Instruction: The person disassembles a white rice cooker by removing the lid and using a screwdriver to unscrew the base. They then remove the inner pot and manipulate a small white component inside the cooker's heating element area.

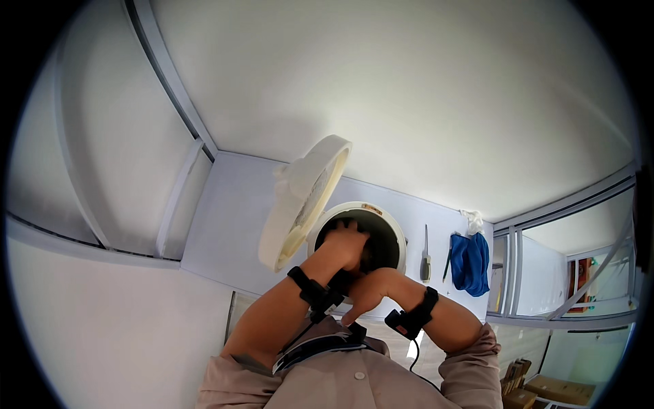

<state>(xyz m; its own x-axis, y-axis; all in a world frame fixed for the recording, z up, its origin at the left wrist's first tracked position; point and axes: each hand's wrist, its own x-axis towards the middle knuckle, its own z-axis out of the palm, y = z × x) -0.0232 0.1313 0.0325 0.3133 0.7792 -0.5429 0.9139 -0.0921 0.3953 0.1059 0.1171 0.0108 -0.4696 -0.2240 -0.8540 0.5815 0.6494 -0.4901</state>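
A white rice cooker (400,238) stands on the pale table with its round lid (289,204) swung up to the left. Its interior is dark. My left hand (345,244) reaches down inside, fingers bent; their tips and whatever they grasp are lost in shadow. Over the near rim lies my right hand (375,288), the thumb hanging outside along the cooker's near side and the other fingers hidden within. It appears to grip the cooker there. My wrists cross close together, each wearing a black strap with a small box.
To the right of the cooker lie a screwdriver (426,262), a thin dark pen-like stick (446,266) and a crumpled blue cloth (470,264). White crumpled material (472,219) sits behind the cloth. A wall rises behind the table (225,211); cardboard boxes (558,388) stand at the lower right.
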